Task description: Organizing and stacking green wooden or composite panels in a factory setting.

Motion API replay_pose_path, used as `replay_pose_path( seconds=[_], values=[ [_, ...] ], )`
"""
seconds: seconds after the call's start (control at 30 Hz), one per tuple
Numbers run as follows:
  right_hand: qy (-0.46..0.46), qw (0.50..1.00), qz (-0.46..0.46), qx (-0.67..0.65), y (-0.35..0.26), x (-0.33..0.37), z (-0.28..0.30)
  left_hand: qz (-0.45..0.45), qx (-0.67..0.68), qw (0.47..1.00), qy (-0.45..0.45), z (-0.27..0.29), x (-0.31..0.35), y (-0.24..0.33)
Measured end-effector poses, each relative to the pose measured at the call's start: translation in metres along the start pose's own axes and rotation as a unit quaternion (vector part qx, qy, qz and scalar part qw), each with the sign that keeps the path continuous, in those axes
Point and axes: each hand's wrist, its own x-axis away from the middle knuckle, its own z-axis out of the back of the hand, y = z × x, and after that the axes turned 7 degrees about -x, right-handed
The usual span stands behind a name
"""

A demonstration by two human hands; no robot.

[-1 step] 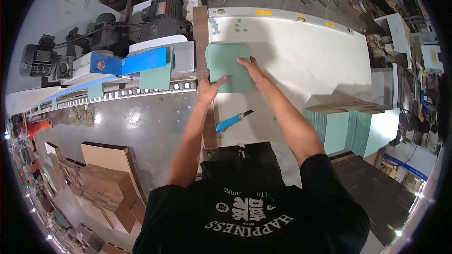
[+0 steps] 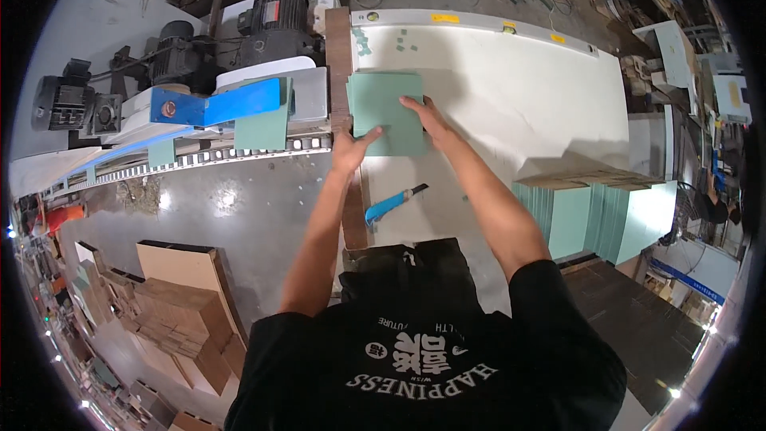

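A small stack of pale green rectangular boards (image 2: 379, 100) lies over the white tabletop, its left side by a brown wooden strip (image 2: 338, 48). The edges of the stack are slightly uneven at the left. My left hand (image 2: 351, 148) grips its lower left edge, thumb on the top board and fingers hidden at the side. On the right edge, my right hand (image 2: 427, 118) holds it too, the thumb lying on top. A blue-handled utility knife (image 2: 386, 207) with a dark blade rests on the table nearer to me, touched by neither hand.
At left stands a machine with black motors (image 2: 275, 28), a blue guard (image 2: 243, 104) and a chain conveyor (image 2: 223, 148) carrying green boards. A long spirit level (image 2: 479, 25) borders the table's far edge. Upright green boards (image 2: 570, 219) stand at right; brown boards (image 2: 179, 311) are stacked lower left.
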Motion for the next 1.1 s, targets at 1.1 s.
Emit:
replay_pose_path(
  seconds=[1.1],
  values=[
    [-0.067,0.913,0.359,0.183,0.085,0.127,0.093,-0.127,-0.028,0.959,-0.251,-0.031,0.043,-0.009]
  ],
)
